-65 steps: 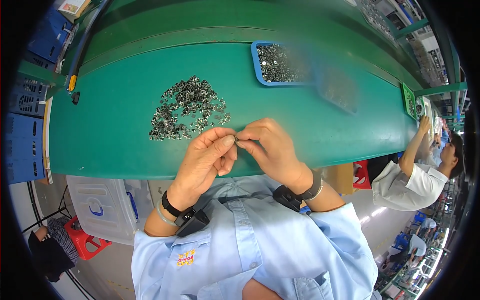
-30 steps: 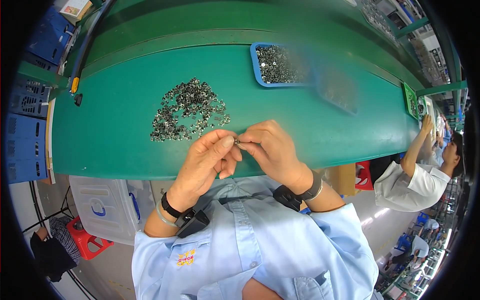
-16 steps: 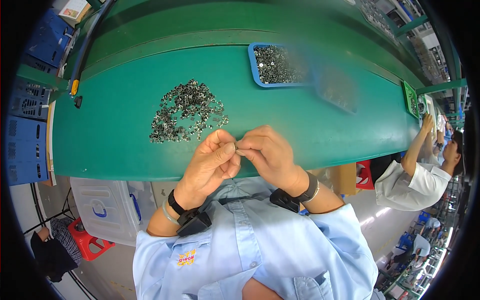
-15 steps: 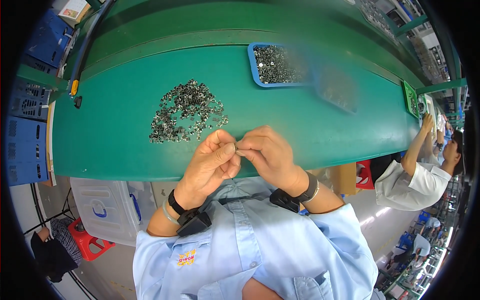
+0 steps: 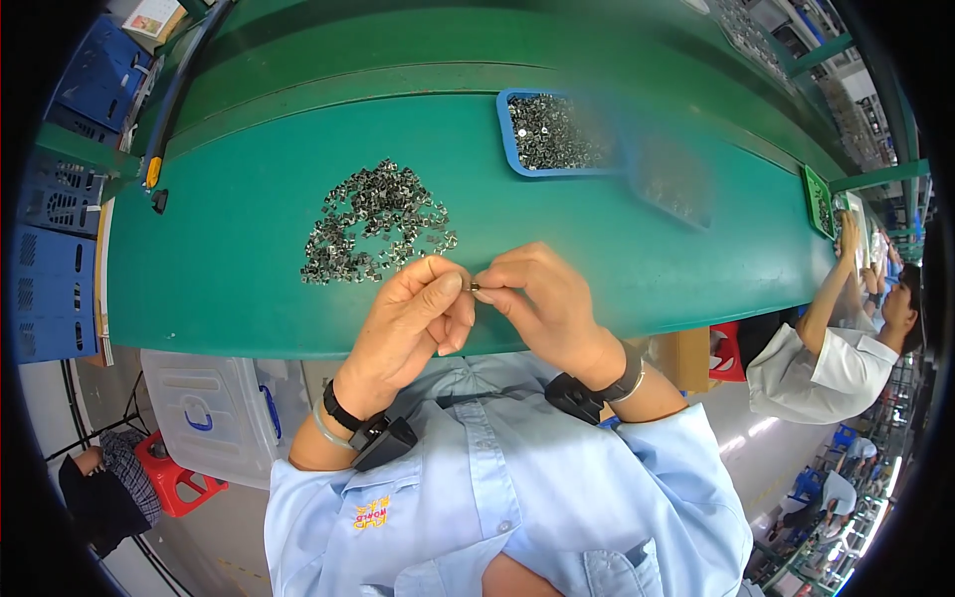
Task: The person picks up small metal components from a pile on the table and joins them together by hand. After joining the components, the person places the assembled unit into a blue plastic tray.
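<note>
Between the fingertips of both hands is a small dark metallic part (image 5: 475,288), too small to make out its kind. My left hand (image 5: 413,313) pinches it from one side, thumb against index finger. From the other side my right hand (image 5: 537,298) grips it with thumb and forefinger. Both hands hover over the near edge of the green table. Just beyond my left hand spreads a loose pile of small black and silver parts (image 5: 373,214).
A blue tray (image 5: 510,149) full of similar small parts stands at the far middle of the green table (image 5: 229,269). At the far right, a co-worker (image 5: 826,358) reaches toward a green tray (image 5: 818,199). A clear lidded plastic box (image 5: 204,408) sits below the table at left.
The fingertips of my hands have drawn slightly apart, so the small part between them shows more. My right hand has shifted a little to the right.
</note>
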The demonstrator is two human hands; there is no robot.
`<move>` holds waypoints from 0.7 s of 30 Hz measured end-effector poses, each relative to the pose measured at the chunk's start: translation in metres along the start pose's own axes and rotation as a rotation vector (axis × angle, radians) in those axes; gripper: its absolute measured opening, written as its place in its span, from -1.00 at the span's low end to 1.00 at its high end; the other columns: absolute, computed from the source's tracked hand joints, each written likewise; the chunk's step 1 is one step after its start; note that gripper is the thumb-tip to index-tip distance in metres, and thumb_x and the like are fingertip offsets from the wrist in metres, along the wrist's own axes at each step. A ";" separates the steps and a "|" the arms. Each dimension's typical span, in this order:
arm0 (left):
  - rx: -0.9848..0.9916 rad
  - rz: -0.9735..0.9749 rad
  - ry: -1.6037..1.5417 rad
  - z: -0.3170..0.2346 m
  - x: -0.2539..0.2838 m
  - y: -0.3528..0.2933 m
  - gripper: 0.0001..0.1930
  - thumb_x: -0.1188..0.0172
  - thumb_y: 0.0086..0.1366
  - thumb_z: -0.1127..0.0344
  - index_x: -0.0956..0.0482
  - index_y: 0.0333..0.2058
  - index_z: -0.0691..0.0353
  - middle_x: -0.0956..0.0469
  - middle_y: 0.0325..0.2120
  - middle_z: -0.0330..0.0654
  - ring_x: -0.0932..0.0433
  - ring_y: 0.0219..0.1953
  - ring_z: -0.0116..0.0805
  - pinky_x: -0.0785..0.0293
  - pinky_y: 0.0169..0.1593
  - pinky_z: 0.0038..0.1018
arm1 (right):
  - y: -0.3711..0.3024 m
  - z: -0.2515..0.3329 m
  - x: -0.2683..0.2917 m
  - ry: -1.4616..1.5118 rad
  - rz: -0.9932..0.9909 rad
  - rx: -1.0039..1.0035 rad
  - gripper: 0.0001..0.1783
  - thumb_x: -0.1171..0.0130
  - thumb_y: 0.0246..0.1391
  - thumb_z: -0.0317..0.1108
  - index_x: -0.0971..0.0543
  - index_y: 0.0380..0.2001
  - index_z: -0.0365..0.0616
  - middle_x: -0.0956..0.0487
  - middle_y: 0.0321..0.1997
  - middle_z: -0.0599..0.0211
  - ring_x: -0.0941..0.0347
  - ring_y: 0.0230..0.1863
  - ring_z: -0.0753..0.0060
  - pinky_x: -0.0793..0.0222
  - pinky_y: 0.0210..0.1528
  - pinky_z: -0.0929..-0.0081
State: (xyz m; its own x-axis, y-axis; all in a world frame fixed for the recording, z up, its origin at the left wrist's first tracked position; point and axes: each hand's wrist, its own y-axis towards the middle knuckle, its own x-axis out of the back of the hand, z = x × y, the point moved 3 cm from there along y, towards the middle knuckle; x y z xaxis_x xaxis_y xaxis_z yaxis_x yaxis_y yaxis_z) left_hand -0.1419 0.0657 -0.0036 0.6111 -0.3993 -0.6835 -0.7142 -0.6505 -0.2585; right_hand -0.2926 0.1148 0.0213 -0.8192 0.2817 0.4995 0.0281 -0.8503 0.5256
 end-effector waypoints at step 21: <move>0.058 0.126 -0.136 0.007 -0.001 0.002 -0.85 -0.11 0.30 0.27 -0.39 -0.33 0.20 -0.46 -0.62 -0.22 -0.31 -0.70 -0.48 -0.13 -0.66 -0.59 | -0.005 -0.001 -0.005 0.162 -0.024 0.011 -0.84 -0.26 -0.09 -0.53 -0.52 -0.38 -0.12 -0.55 -0.38 0.32 -0.47 -0.34 0.29 -0.39 -0.28 0.42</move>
State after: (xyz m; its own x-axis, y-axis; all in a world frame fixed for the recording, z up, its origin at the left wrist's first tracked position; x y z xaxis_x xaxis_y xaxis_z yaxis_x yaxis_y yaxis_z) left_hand -0.1463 0.0699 -0.0081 0.4668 -0.3813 -0.7980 -0.8029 -0.5609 -0.2017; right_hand -0.2889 0.1176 0.0156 -0.9012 0.2258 0.3699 0.0133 -0.8388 0.5442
